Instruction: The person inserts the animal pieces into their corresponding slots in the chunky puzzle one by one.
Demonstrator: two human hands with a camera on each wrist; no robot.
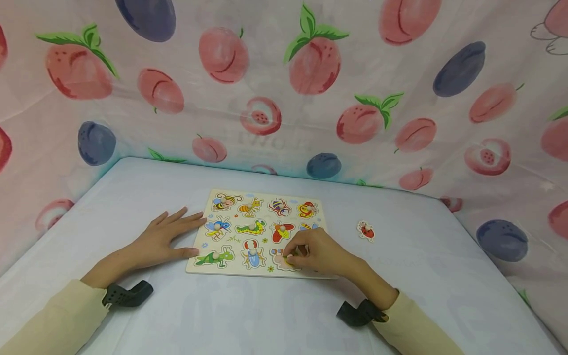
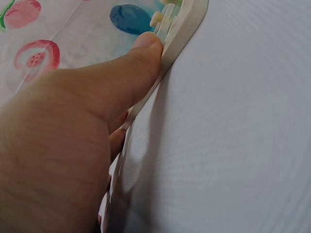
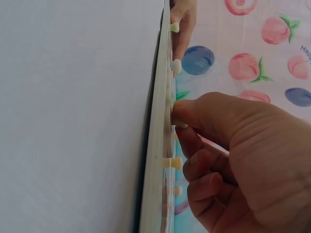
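Note:
A wooden insect puzzle board [image 1: 266, 274] lies flat on the table, its knobbed pieces seated in rows. My left hand [image 1: 170, 234] rests at its left edge with fingers spread; in the left wrist view the thumb [image 2: 146, 43] touches the rim. With thumb and fingertips my right hand [image 1: 321, 254] pinches the knob of a snail puzzle piece [image 1: 278, 257] in the front row, partly hidden by the fingers. In the right wrist view that hand [image 3: 262, 150] is close against the board's face. A ladybug piece [image 1: 366, 230] lies loose to the board's right.
White cloth covers the table [image 1: 248, 315]. A fruit-printed curtain [image 1: 275, 59] rises behind it and at both sides. Black straps with mounts [image 1: 128, 294] sit on both wrists, below beige sleeves [image 1: 57, 315].

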